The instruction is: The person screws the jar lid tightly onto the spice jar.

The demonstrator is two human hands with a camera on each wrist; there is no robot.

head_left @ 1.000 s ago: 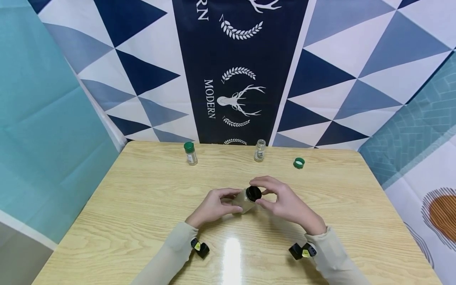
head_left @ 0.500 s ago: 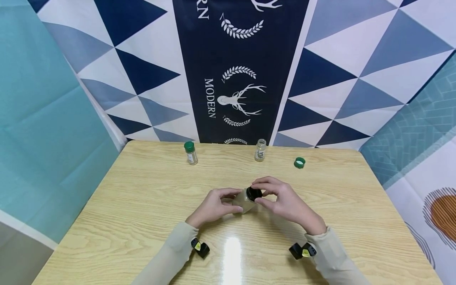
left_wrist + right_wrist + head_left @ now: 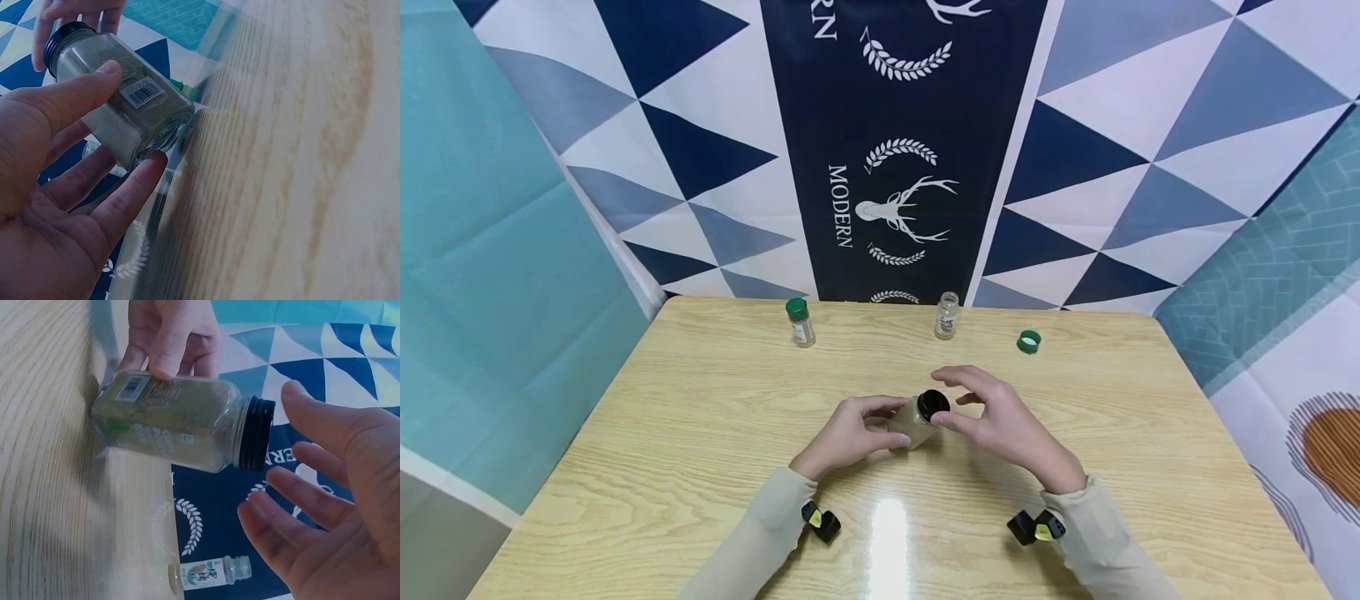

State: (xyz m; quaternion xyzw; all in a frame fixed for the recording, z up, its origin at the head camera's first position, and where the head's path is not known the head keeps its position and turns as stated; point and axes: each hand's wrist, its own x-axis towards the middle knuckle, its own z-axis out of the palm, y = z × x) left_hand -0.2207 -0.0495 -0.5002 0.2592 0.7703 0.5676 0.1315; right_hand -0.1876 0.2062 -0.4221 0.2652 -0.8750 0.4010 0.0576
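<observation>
My left hand (image 3: 848, 433) grips a square-sided glass spice jar (image 3: 910, 423) by its body, thumb on one face and fingers on the other side. The jar holds a brownish powder, carries a barcode label (image 3: 145, 93), and leans with its black screw lid (image 3: 934, 404) up and to the right. Beside that lid is my right hand (image 3: 1003, 425), fingers spread and loosely bent. Its thumb (image 3: 312, 412) comes near the lid's rim, while a gap shows between lid and fingers in the right wrist view. Nothing is held in the right hand.
At the table's back left stands a small jar with a green cap (image 3: 797, 309). An uncapped small glass jar (image 3: 946, 318) stands at the back middle. Right of it lies a loose green cap (image 3: 1028, 342). A patterned cloth (image 3: 895, 125) hangs behind the wooden table (image 3: 700, 400).
The right hand has let go of the black lid; its fingers have lifted and spread away from it. The left hand keeps its grip on the spice jar in the same place.
</observation>
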